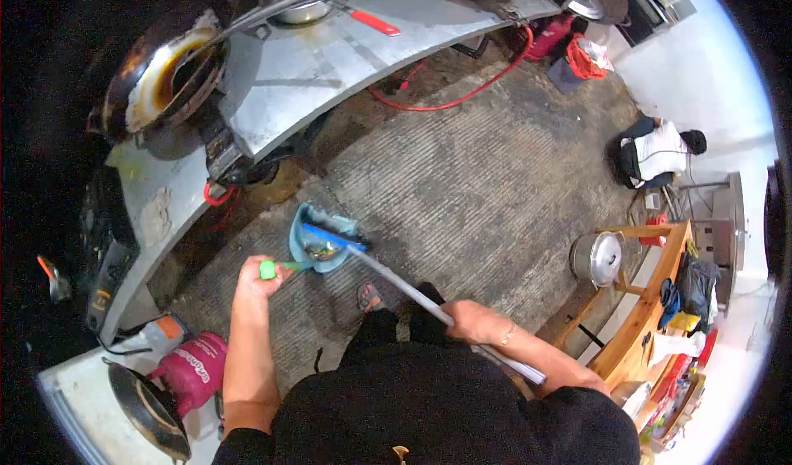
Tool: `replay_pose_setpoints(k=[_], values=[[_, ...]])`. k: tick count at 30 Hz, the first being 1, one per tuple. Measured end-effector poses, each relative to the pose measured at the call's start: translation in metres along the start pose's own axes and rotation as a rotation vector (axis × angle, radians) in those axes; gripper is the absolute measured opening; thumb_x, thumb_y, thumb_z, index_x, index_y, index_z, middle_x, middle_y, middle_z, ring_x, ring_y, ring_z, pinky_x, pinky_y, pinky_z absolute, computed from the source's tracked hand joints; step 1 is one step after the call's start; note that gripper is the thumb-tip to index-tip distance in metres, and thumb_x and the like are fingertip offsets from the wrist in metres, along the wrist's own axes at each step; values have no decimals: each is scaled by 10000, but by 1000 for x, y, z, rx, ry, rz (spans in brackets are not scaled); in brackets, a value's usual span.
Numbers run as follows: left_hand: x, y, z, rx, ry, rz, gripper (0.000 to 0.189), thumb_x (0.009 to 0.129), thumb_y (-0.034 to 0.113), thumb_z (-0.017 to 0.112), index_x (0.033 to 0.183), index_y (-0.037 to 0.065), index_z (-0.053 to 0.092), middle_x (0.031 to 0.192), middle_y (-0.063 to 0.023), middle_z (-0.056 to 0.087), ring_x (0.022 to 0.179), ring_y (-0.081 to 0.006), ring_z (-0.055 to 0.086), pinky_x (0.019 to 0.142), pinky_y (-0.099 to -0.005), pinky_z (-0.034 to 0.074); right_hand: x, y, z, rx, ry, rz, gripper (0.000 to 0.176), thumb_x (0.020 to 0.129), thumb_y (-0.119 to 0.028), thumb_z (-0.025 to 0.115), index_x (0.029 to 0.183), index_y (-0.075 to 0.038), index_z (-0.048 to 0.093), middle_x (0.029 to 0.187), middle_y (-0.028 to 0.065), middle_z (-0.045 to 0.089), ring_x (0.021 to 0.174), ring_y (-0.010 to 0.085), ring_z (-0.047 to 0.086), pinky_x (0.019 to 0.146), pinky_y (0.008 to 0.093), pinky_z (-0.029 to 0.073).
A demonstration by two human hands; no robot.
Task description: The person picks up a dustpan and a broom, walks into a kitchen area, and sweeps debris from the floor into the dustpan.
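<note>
A blue dustpan (298,236) with a green handle lies on the ribbed floor in front of me, some debris inside it. My left hand (261,277) is closed around the handle's green end. In my right hand (476,323) is the pale shaft of a broom (402,283), slanting down and left from beside my body. Its blue head meets the dustpan's opening, with dark bristles partly over the pan. What exactly the debris is, I cannot make out.
A metal counter (280,94) with a wok (169,77) curves along the left and top. A pink gas cylinder (195,372) stands lower left. At right are a lidded pot (597,259), a wooden table (639,325) and a bin (577,65). A red hose (462,100) hangs below the counter.
</note>
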State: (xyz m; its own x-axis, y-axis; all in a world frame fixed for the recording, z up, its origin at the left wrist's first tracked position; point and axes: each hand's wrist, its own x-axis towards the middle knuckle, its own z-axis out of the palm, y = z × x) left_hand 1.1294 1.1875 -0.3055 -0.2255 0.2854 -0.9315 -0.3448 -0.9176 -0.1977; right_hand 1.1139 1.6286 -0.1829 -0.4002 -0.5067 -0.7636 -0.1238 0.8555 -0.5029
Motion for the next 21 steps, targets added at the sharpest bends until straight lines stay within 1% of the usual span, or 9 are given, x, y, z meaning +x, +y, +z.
replay_pose_setpoints(k=[1,3,5,8,10,11,13,17,21], values=[[-2,-4,-5,27,-58,-13,495,655,69,455,1048,-145,245,945,-385,366,656,-294,487,450,-265,488,-14,6,-4,25,20,84,391,650,-174,584,997,-1,530,821,226,579,801,334,567,718,395,441],[-4,-12,-15,81,-48,30,491,658,71,457,1050,-149,258,943,-378,373,642,-290,487,457,-265,490,-25,39,-8,71,98,165,403,642,-154,589,1007,5,534,738,206,587,688,301,590,647,384,464],[-7,-21,-20,131,-36,78,488,662,72,458,1052,-153,270,941,-372,381,627,-286,487,465,-264,492,-42,62,-24,234,180,237,347,655,-132,570,954,44,544,618,132,569,489,186,555,474,307,456],[-23,-43,-13,126,26,138,480,679,86,446,1051,-169,280,924,-355,403,589,-264,485,469,-253,483,-62,100,-39,709,332,341,255,677,-77,539,893,59,543,580,72,532,450,136,509,420,270,423],[-34,-62,-1,59,-67,95,489,696,98,434,1065,-181,279,912,-343,416,561,-238,479,466,-246,470,-68,126,-44,1041,403,331,162,692,-39,527,843,19,527,557,33,481,411,110,462,378,249,395],[-34,-72,5,59,-61,97,489,696,98,434,1065,-181,279,912,-343,416,561,-238,479,466,-246,470,-70,136,-43,1045,398,331,162,692,-39,527,843,19,527,557,33,481,411,110,462,378,249,395],[-33,-92,21,112,-75,163,512,701,99,428,1096,-182,261,919,-337,414,554,-218,474,456,-242,458,-75,146,-48,1496,457,382,106,715,-41,524,805,0,487,565,32,475,407,113,458,362,245,383],[-23,-127,58,162,-80,169,523,696,97,437,1101,-183,261,920,-334,414,546,-215,469,465,-237,460,-86,200,-56,1594,336,411,123,719,-31,529,823,-3,471,552,-7,421,383,81,379,336,233,326],[-18,-169,121,162,-66,155,519,694,92,448,1101,-180,274,909,-332,425,550,-214,473,476,-230,465,-117,233,-83,1305,470,459,134,710,-23,529,833,-7,478,540,-19,405,383,68,365,326,232,313]])
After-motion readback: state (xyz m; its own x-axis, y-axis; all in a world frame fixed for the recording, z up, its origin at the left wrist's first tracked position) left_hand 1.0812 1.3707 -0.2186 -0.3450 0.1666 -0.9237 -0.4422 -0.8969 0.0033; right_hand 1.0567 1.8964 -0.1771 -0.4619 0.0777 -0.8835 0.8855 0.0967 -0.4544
